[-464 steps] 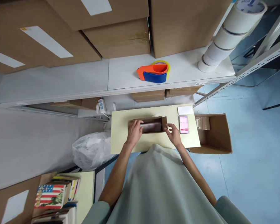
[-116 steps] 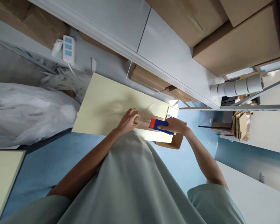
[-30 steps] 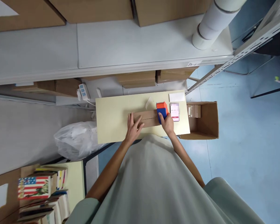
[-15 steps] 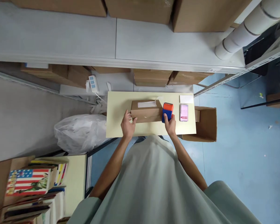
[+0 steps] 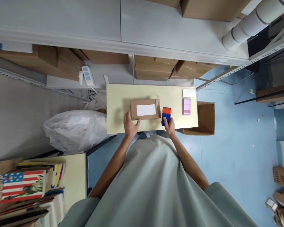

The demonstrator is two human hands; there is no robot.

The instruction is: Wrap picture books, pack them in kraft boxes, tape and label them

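Note:
A small brown cardboard box (image 5: 134, 110) lies on the pale yellow table (image 5: 115, 94), a white label (image 5: 146, 110) on the face turned up to me. A strip of clear tape (image 5: 157, 103) crosses the box near its right end. My left hand (image 5: 131, 125) grips the box's near left corner, fingers along the left side and thumb at the front edge. In my right hand (image 5: 169, 125) is a blue-and-orange hand-held device (image 5: 166, 116), its exact kind unclear. It is just right of the box, with my thumb on its blue part.
At the table's right lie a phone (image 5: 186, 106) with a pink screen and a white pad (image 5: 188, 93). An open carton (image 5: 207, 118) stands beyond. A shelf (image 5: 85, 28) with boxes overhangs the back. Left are a plastic bag (image 5: 75, 129) and books (image 5: 21, 186).
The box has tipped so its labelled face shows more fully and its front side less. My right hand has brought the device slightly left and lower. The camera view has shifted.

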